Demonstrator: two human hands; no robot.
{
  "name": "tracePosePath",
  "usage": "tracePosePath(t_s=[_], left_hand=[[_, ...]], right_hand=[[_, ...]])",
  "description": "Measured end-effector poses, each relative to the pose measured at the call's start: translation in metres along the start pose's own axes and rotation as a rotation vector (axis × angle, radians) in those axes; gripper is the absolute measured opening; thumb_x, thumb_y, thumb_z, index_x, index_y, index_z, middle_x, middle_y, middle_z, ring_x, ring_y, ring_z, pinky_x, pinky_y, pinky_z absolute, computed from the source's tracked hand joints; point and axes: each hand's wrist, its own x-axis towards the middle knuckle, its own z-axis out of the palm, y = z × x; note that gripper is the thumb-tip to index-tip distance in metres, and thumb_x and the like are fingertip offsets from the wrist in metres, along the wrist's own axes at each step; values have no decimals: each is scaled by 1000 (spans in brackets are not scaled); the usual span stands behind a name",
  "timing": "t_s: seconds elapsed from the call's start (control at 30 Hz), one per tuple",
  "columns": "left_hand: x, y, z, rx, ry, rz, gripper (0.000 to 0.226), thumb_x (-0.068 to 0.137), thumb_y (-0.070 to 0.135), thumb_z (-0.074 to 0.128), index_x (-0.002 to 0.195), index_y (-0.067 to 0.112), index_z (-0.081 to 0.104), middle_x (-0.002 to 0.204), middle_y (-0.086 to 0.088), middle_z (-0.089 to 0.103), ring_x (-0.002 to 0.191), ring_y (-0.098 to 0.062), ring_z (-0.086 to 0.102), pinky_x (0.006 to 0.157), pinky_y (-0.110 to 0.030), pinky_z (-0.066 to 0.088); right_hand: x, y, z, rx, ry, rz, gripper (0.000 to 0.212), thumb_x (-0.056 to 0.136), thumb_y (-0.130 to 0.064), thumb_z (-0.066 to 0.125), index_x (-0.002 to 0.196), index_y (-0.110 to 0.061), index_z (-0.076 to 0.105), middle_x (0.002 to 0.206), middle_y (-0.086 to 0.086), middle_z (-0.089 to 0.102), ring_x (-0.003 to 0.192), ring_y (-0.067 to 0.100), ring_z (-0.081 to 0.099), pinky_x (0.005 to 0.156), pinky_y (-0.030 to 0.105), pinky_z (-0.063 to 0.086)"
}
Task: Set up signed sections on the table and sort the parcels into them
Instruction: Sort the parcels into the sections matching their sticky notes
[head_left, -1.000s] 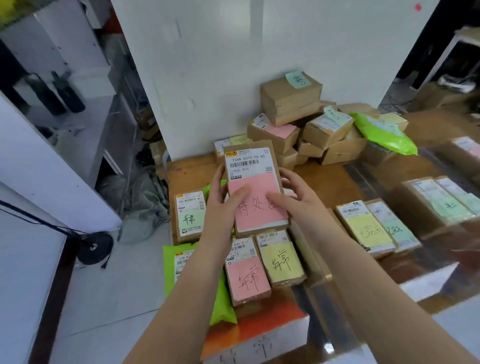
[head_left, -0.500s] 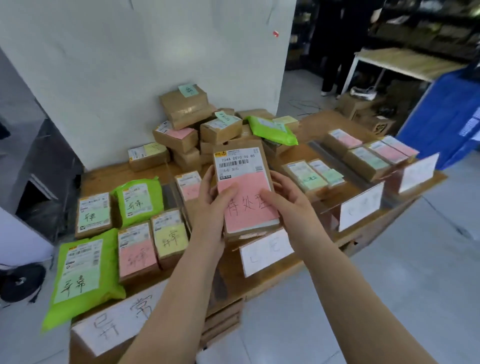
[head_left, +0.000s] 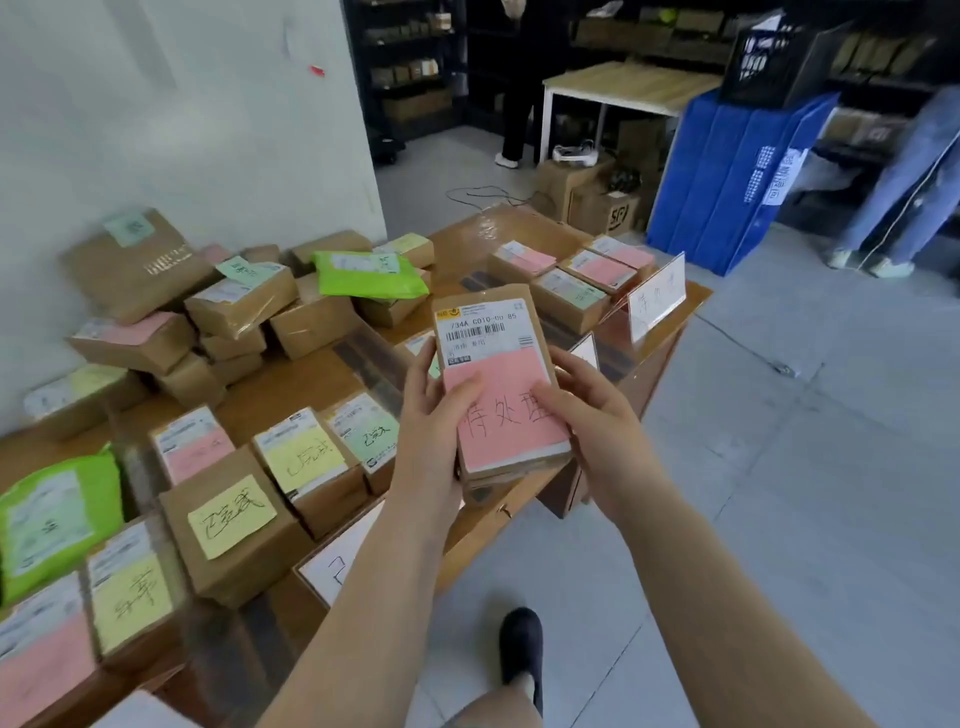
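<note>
In the centre of the frame, both hands hold one flat cardboard parcel (head_left: 498, 384) above the front edge of the wooden table (head_left: 467, 234). The left hand (head_left: 431, 415) grips its left side with the thumb over the pink note (head_left: 511, 410), and the right hand (head_left: 597, 415) grips the right side in the same way. The parcel has a white shipping label (head_left: 485, 327) at its top.

At the right end of the table stands a white sign (head_left: 655, 297), with some pink-noted parcels (head_left: 597, 270) just behind it. In the lower left lie parcels with yellow notes (head_left: 231, 514), and a green mailer bag (head_left: 57, 514) is beside them. An unsorted pile of boxes (head_left: 234, 306) leans against the white wall in the upper left.
</note>
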Motion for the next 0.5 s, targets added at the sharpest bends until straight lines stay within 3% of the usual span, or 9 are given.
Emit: tracePosePath(t_s=[0.27,0.5], left_hand=[[97,-26,74,-14,-27,-35,54,88,11,59,133,34,41,118,1,62,90,-19,68,81,-41,56],[195,-32,128,33,-19,-33,54,88,12,61,132,37,40,111,7,62,92,-18,68,77,-36,57]], right_hand=[[98,-27,-64,-36,53,-14,28,88,-18,65,100,-42,59,112,0,65,92,17,69,73,29,58],[200,-57,-105,-32,55,30,38,89,-14,62,124,-29,56,114,4,65,90,18,70,66,27,57]])
